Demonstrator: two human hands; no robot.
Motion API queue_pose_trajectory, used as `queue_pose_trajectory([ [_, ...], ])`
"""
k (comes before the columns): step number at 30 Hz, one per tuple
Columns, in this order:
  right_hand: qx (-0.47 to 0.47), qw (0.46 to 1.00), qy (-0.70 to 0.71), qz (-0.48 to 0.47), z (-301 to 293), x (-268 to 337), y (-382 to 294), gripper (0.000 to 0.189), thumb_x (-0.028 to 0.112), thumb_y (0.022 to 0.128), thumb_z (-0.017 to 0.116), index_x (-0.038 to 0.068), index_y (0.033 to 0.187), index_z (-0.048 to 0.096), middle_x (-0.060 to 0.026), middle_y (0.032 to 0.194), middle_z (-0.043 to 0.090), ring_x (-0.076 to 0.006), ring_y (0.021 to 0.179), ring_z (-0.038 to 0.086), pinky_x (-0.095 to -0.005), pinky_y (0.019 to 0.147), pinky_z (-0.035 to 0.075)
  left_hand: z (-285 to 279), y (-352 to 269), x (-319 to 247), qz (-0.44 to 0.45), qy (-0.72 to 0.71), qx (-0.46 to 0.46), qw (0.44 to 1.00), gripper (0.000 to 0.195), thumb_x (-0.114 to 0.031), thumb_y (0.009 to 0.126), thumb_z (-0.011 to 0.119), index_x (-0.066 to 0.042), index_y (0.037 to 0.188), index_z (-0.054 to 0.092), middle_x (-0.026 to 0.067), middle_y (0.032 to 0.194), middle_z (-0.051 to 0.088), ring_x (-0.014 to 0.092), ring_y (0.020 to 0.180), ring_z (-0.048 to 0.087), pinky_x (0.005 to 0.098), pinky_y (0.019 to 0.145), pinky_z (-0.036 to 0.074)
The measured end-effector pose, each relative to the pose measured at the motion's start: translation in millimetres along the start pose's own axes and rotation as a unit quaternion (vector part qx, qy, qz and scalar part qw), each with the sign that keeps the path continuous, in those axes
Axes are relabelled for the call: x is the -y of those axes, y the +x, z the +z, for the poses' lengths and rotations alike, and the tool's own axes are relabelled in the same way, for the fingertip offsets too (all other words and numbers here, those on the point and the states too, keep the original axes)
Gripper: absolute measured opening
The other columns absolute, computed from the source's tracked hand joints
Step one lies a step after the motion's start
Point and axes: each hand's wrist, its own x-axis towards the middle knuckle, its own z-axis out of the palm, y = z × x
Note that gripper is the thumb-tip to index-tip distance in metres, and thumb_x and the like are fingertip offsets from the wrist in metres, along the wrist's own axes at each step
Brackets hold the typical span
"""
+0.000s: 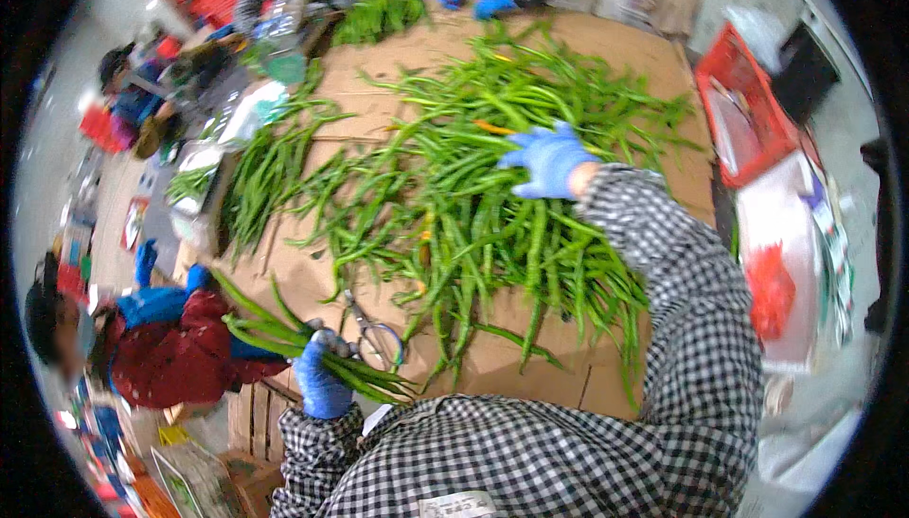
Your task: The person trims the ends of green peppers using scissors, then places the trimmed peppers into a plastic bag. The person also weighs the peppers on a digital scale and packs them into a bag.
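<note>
My left hand (323, 379), in a blue glove, grips a small bunch of long green chili peppers (273, 335) near the front left edge. Just to its right lies a pair of scissors (380, 340) on the cardboard tabletop (341, 102). My right hand (547, 161), also blue-gloved, is over the large pile of long green peppers (454, 227) with its fingers spread. Nothing shows in its grasp; whether its fingertips touch the peppers I cannot tell. An orange pepper (493, 127) lies beside those fingertips.
A person in a dark red jacket (170, 351) is at the left. Across the table, blue-gloved hands (493, 6) of another person rest by the far edge. More peppers (266, 177) lie at the left edge. A red crate (746, 106) stands beyond the right edge.
</note>
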Motion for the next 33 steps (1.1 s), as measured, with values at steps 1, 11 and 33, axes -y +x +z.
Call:
queue_pose_trajectory([
  [1, 0.013, 1.0, 0.019, 0.001, -3.6, -12.7, 2.8, 0.053, 0.048, 0.081, 0.063, 0.03, 0.13, 0.058, -0.0094, 0.148, 0.041, -0.0326, 0.135, 0.04, -0.0637, 0.107, 0.023, -2.9, 0.4, 0.1, 0.007, -0.011, 0.0, 1.0, 0.031, -0.017, 0.087, 0.065, -0.006, 0.113, 0.051, 0.0004, 0.073, 0.052, 0.015, 0.063, 0.052, 0.034, 0.063, 0.05],
  [11, -0.053, 0.972, 0.112, 0.199, -31.4, -67.1, -21.1, 0.043, 0.026, 0.074, 0.074, 0.011, 0.114, 0.068, -0.0175, 0.119, 0.062, -0.0339, 0.115, 0.056, -0.0403, 0.101, 0.043, -31.1, 0.5, -0.6, 0.027, -0.033, -0.02, 0.999, 0.034, -0.022, 0.087, 0.067, -0.005, 0.113, 0.053, 0.0011, 0.076, 0.054, 0.016, 0.066, 0.056, 0.0363, 0.066, 0.052],
  [33, 0.253, 0.935, -0.224, -0.112, 27.7, 101.0, 32.8, 0.06, 0.047, 0.073, 0.067, 0.016, 0.125, 0.062, -0.0083, 0.119, 0.066, -0.0268, 0.116, 0.058, -0.058, 0.112, 0.022, -57.1, -48.6, -1.7, 0.056, -0.047, -0.067, 0.995, 0.037, -0.023, 0.086, 0.067, -0.004, 0.114, 0.052, 0.0017, 0.077, 0.054, 0.017, 0.066, 0.057, 0.0379, 0.067, 0.054],
])
